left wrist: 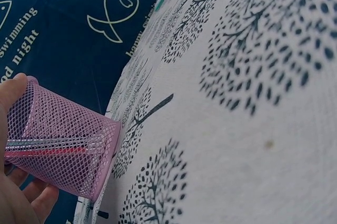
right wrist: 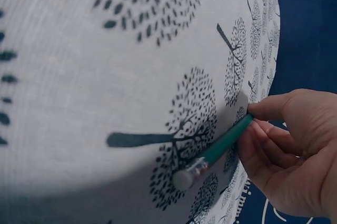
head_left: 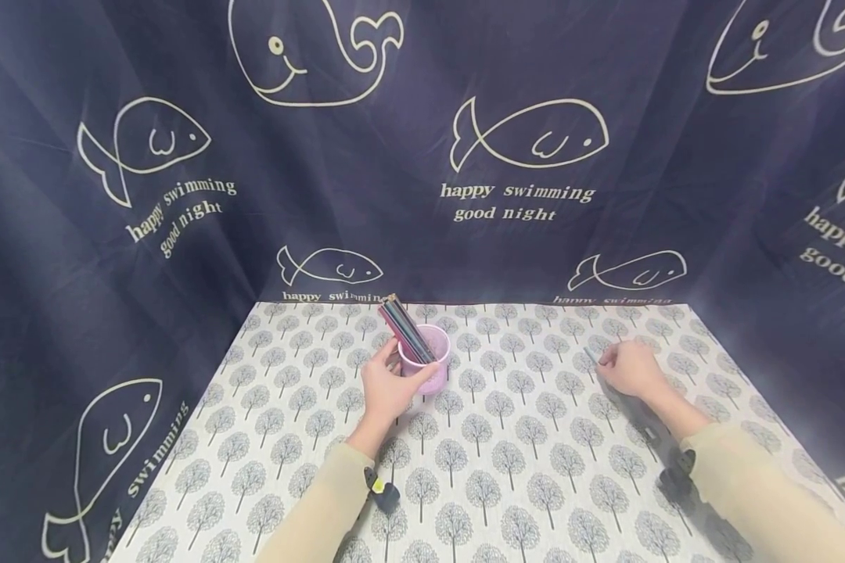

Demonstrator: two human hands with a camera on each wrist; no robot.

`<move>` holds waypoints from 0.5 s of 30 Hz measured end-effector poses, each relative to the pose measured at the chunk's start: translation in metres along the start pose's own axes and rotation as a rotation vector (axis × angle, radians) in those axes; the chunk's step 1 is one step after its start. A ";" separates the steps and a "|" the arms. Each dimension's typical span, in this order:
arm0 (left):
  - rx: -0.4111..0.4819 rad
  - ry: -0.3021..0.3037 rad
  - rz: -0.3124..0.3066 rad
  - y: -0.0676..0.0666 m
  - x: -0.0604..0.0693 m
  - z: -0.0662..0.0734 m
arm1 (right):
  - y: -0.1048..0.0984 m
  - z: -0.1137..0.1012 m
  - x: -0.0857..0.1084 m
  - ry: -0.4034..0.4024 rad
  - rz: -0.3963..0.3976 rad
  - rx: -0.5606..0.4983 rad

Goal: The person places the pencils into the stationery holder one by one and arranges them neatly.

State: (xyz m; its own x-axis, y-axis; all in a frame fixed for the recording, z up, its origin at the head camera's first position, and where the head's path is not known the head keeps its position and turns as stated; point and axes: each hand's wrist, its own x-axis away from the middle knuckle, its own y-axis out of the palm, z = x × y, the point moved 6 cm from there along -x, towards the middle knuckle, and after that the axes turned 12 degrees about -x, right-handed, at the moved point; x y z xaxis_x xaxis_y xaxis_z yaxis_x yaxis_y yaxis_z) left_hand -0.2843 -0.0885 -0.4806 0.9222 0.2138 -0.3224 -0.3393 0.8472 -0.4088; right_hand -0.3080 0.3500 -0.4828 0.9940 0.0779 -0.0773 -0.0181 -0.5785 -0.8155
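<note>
A pink mesh pen cup (head_left: pixel 434 381) stands on the table, and my left hand (head_left: pixel 389 384) grips it round the side, thumb near the rim. Several pencils (head_left: pixel 407 329) lean out of the cup toward the upper left; through the mesh of the cup (left wrist: pixel 68 140) their lower parts show. Off to the right, my right hand (head_left: pixel 631 368) pinches a green pencil (right wrist: pixel 226 142) between thumb and fingers. The pencil's eraser end, with a metal band, points away from the hand, close to the tablecloth.
A white tablecloth (head_left: pixel 507 461) printed with grey trees covers the table. Behind and beside it hangs a dark blue curtain (head_left: pixel 408 203) with fish, whales and lettering. A dark wrist strap (head_left: pixel 382 491) shows at the left sleeve.
</note>
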 end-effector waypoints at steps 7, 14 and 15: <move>-0.003 0.002 -0.001 0.000 -0.002 0.002 | -0.007 -0.006 -0.011 -0.018 0.013 -0.003; 0.001 -0.004 -0.004 0.000 -0.001 0.001 | -0.032 -0.035 -0.032 -0.071 0.094 -0.056; 0.005 -0.002 -0.004 0.000 -0.002 0.002 | -0.036 -0.042 -0.035 -0.090 0.122 -0.071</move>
State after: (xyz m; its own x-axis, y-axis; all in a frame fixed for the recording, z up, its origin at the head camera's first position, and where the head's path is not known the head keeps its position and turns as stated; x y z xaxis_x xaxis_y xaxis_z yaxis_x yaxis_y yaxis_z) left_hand -0.2855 -0.0879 -0.4787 0.9238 0.2111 -0.3193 -0.3346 0.8506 -0.4056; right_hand -0.3375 0.3342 -0.4264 0.9712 0.0741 -0.2264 -0.1268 -0.6436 -0.7548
